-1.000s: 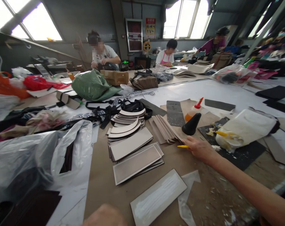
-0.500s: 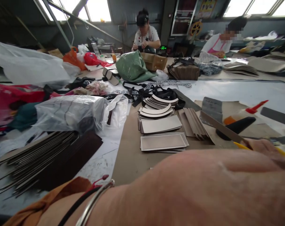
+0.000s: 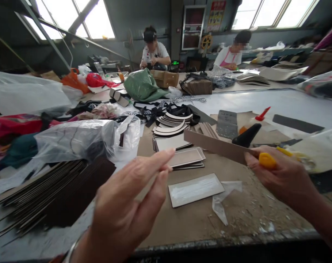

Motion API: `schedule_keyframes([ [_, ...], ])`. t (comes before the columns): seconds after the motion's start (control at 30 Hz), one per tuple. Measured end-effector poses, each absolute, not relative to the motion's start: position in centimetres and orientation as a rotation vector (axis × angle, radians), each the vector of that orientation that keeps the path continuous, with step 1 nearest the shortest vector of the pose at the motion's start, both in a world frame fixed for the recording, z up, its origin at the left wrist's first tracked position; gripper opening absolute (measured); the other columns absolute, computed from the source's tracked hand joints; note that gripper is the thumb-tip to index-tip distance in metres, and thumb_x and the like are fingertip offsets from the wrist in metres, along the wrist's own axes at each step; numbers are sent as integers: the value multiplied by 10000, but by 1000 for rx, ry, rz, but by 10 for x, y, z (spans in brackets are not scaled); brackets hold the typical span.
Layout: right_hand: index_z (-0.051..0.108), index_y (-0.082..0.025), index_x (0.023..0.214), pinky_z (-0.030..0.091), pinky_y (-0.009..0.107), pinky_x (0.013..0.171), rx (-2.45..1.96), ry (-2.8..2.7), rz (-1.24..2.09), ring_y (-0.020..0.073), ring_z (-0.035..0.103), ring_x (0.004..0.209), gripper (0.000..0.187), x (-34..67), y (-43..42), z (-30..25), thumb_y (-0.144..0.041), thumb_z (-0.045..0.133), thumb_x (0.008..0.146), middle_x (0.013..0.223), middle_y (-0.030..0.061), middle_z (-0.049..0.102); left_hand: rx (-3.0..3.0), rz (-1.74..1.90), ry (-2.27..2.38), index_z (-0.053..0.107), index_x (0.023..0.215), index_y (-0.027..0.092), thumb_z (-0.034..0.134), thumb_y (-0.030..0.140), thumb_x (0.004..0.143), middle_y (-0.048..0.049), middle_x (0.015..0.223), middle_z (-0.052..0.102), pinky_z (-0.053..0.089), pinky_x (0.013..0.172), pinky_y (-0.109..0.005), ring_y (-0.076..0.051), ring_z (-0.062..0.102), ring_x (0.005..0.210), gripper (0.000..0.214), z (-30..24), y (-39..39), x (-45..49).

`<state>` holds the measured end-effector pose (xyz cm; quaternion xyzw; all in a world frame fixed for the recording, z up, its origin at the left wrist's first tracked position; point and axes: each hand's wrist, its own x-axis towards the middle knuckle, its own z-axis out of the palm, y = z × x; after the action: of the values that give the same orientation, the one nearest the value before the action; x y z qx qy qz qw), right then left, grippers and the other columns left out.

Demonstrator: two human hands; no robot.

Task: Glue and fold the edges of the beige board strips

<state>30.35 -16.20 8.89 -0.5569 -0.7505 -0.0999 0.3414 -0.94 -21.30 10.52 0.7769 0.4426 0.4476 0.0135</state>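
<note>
My left hand [image 3: 133, 193] is raised over the near table edge with its fingers stretched out and a gap to the thumb, holding nothing. Just right of its fingertips lies a pale rectangular panel [image 3: 195, 190] smeared with white, with a scrap of clear film [image 3: 223, 201] beside it. My right hand [image 3: 278, 175] pinches the end of a long brown strip [image 3: 217, 144], which slants up to the left over the stacks. A yellow-handled tool [image 3: 267, 160] is also in that hand; its working end is hidden. Behind the left fingertips sits a stack of bordered rectangular panels [image 3: 189, 157].
Curved pieces [image 3: 176, 118] are stacked farther back. Dark strips [image 3: 53, 193] and a clear plastic bag [image 3: 80, 135] lie left. A red-tipped bottle [image 3: 261, 115] and a black tool handle [image 3: 248, 135] are at right. Two people [image 3: 155, 54] work across the table.
My left arm, which crossed the foreground, has drawn back left, uncovering the white-smeared panel and the film. The brown strip in my right hand has swung left over the stacks. The view has shifted.
</note>
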Motion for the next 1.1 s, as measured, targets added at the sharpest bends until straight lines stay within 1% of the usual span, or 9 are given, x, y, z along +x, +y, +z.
schedule_keyframes([
  [0.17,543,-199,696,384,257,458,-1592,-1787,372,137,453,458,283,285,-179,101,-473,520,763,514,-30,467,2604,1192,1323,311,1358,158,624,296,804,-132,1350,430,336,1078,-415,-235,362,1286,651,89,-184,11],
  [0.27,532,-201,716,331,239,389,-1611,-1749,707,102,344,385,355,283,-190,97,-553,518,760,467,-67,364,2681,1002,1319,249,1384,162,638,330,788,-145,1429,318,266,1104,-475,-278,216,1358,732,74,-183,15],
  [0.4,501,-205,682,306,213,360,-1552,-1801,937,84,308,378,381,285,-200,84,-560,467,818,477,-73,333,2717,876,1232,299,1343,159,613,293,809,-142,1293,466,353,1033,-474,-275,381,1241,634,63,-191,16],
  [0.53,555,-203,690,432,234,446,-1447,-2119,500,126,499,471,328,287,-205,71,-443,424,872,560,-14,502,2650,790,1224,353,1275,161,640,229,786,-107,1094,557,454,894,-445,-246,514,1011,572,49,-204,15],
  [0.6,619,-188,886,498,268,544,-1370,-2266,91,175,606,637,264,287,-210,65,-356,414,882,766,52,612,2605,725,1255,366,1254,160,660,190,760,-102,1075,556,463,871,-448,-247,513,985,575,39,-212,17],
  [0.7,558,-157,1157,538,336,661,-1253,-2437,-281,247,619,857,343,280,-226,57,-301,447,866,992,121,612,2533,624,1243,375,1240,159,654,132,741,-96,1065,552,469,868,-443,-244,507,980,572,27,-227,24],
  [0.83,552,-110,1146,552,351,696,-1107,-2602,-243,265,600,881,391,264,-249,45,-223,554,771,981,141,619,2463,546,1157,396,1227,144,637,95,729,-98,1060,545,476,871,-421,-240,505,973,555,18,-243,35],
  [0.97,544,-101,1142,557,335,683,-1131,-2633,-196,254,602,875,485,259,-258,35,-76,506,660,982,146,625,2442,530,1093,404,1226,113,602,105,752,-114,1065,541,470,888,-432,-246,503,977,514,13,-252,44],
  [1.1,542,-85,1117,558,353,701,-1124,-2660,-190,258,603,865,511,262,-260,29,-62,480,611,956,143,638,2440,515,1063,403,1240,112,590,111,767,-114,1067,549,461,912,-440,-247,507,993,509,10,-257,50],
])
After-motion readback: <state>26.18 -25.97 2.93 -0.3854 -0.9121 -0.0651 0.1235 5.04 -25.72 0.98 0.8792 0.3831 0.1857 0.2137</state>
